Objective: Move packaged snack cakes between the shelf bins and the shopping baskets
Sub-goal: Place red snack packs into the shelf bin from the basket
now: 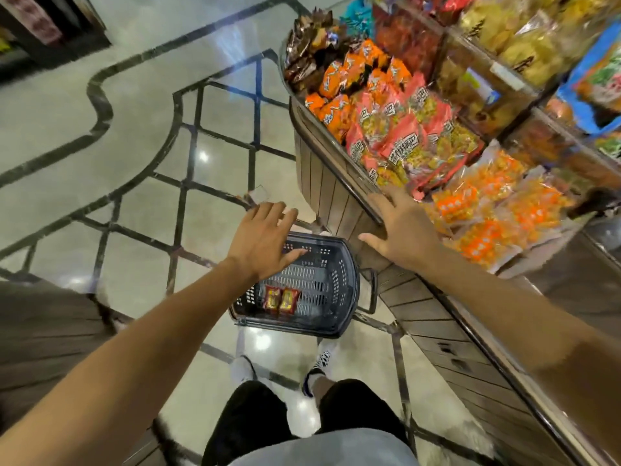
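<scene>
Both hands empty, fingers (pixel 268 213) spread; reaching right hand (pixel 403 230) could snag wrong packets (pixel 477 210) just beyond, missing basket (pixel 339 264) below.

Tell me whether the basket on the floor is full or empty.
Nearly empty: the black basket holds just two red snack packets lying side by side on its slotted bottom.

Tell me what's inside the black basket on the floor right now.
Two small red-and-yellow snack packs lie side by side on the bottom of the black basket. The left hand hangs over its far left corner, so that part is hidden.
</scene>
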